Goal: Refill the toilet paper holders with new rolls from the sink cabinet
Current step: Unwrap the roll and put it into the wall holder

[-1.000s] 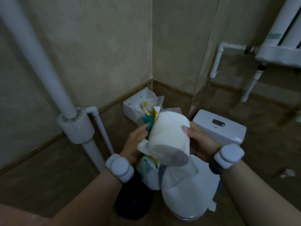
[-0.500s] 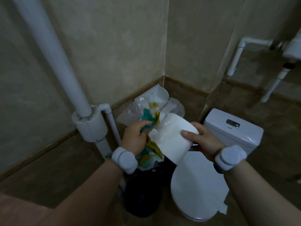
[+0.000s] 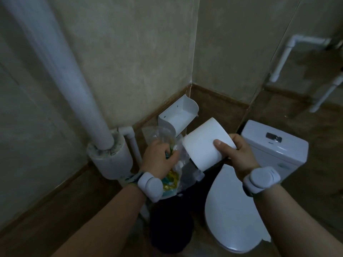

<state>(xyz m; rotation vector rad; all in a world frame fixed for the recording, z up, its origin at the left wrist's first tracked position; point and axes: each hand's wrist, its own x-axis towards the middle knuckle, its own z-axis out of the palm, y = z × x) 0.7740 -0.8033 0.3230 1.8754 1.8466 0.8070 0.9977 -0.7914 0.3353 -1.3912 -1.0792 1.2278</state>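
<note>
A bare toilet roll is gripped by the right hand; left of it, crumpled wrapper is clutched by the left hand.

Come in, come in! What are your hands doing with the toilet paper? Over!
Right hand grips toilet paper roll. Left hand holds crumpled plastic wrapper. Wall holder open, no roll inside. Nothing between roll and holder.

Left hand fingertips buried in crumpled wrapper, right hand fingers hidden behind toilet roll, right-edge pipes blurred
</note>
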